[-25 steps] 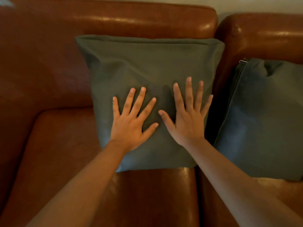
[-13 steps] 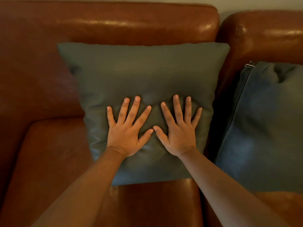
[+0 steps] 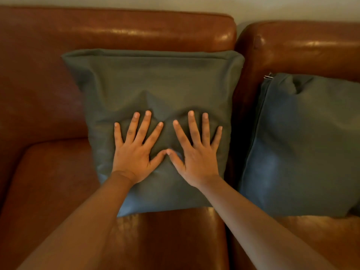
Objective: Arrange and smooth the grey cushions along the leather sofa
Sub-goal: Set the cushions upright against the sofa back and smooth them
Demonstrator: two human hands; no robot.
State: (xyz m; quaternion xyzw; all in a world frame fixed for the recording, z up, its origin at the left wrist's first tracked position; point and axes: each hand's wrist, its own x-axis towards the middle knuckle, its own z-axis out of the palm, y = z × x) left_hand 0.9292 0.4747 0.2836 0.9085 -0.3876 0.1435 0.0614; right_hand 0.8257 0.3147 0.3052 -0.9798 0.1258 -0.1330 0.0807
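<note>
Two cushions: both grey; the left cushion (image 3: pixel 155 78) leaned on the backrest (image 3: pixel 116 30) of the leather sofa (image 3: pixel 54 182), its lower edge on the seat; the right cushion (image 3: pixel 303 145) stood just beside it, apart.
Left hand: my left hand (image 3: pixel 134 152) lay flat on the left cushion's lower half, fingers straight and spread, gripping nothing.
Right hand: my right hand (image 3: pixel 196 154) lay likewise; the two thumb tips touched.
Fabric: a ridge (image 3: pixel 148 98) of folds rose above my fingertips (image 3: pixel 148 113).
Step in hand: smoothing, as I judged it.
Technique: best, I judged, to keep both palms flat and sweep outward from the centre with even pressure, so the ridge flattened rather than bunched.
Remaining: the right cushion, dented near its top, looked unsmoothed.
</note>
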